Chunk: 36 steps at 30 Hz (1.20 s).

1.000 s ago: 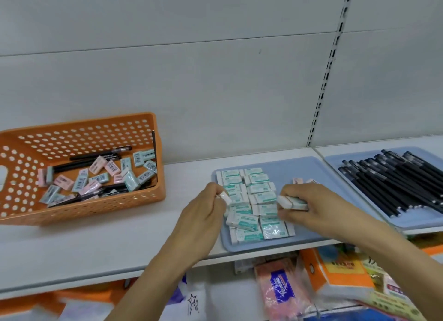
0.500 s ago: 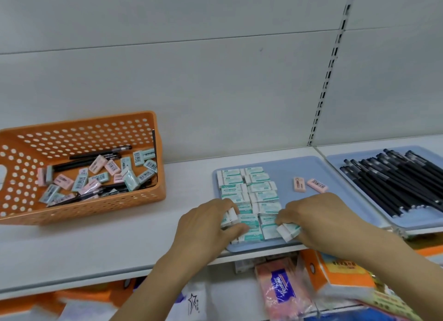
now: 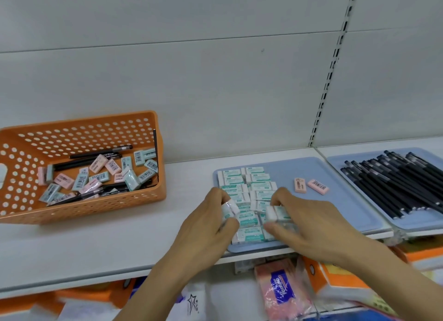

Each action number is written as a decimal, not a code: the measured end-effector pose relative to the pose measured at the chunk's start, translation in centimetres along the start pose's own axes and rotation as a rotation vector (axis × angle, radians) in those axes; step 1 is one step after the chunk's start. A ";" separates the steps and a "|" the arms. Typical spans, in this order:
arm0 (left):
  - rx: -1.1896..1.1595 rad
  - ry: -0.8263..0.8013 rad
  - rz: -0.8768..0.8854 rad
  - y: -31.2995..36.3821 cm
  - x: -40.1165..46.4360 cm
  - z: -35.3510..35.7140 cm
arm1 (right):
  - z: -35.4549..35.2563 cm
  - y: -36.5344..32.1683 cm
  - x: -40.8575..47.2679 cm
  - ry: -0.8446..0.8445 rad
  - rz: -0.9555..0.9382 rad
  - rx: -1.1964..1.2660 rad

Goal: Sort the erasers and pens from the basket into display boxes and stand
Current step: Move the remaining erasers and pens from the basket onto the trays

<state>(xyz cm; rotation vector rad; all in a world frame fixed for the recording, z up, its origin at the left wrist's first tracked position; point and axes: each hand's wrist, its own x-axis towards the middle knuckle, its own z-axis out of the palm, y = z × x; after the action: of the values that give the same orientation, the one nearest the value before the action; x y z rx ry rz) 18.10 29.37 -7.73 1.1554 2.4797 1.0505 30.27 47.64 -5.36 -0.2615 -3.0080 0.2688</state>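
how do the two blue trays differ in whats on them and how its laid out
The left blue tray holds erasers: green-and-white ones in neat rows plus two loose pink erasers. The right blue tray holds only black pens, laid side by side at a slant. Both hands, left hand and right hand, work over the left tray; none touch the right one. Both trays sit on the same white shelf.

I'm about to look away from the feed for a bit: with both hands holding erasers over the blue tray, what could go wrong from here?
1. The blue tray overhangs the shelf edge; pressing near its front could tip it.
2. The left hand and right hand each hold an eraser close over the green-and-white eraser rows and could knock them askew.
3. The two pink erasers lie loose, easily mixed in.
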 end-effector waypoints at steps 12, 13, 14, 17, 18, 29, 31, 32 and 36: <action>0.276 0.079 0.236 -1.4 0.6 0.9 | 0.6 1.2 -0.2 -0.016 -0.008 0.057; 0.292 0.093 0.226 -1.4 0.8 0.8 | 0.5 1.1 0.1 -0.010 -0.014 0.050; 0.308 0.100 0.212 -1.5 1.0 0.8 | 0.4 1.0 0.4 -0.017 -0.022 0.043; 0.321 0.120 0.173 -1.6 1.2 0.7 | 0.5 1.2 0.8 -0.053 -0.042 0.016; 0.314 0.120 0.161 -1.7 1.2 0.6 | 0.6 1.3 0.8 -0.062 -0.041 0.017; 0.389 -0.061 0.144 -0.6 2.0 -0.8 | 0.2 2.3 0.4 -0.097 0.009 0.130; 0.376 -0.078 0.135 -0.2 2.2 -0.7 | 0.4 1.8 0.8 -0.089 0.038 0.108; 0.379 -0.076 0.131 -0.1 2.3 -0.6 | 0.5 1.7 0.9 -0.079 0.048 0.101; 0.420 -0.015 0.065 -0.2 2.1 -0.4 | 0.4 1.7 1.0 -0.086 0.076 0.088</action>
<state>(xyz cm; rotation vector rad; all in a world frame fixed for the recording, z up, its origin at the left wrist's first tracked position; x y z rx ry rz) 16.42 30.60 -7.38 1.3527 2.7475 0.5390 29.50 49.38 -5.92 -0.3655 -3.0644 0.4286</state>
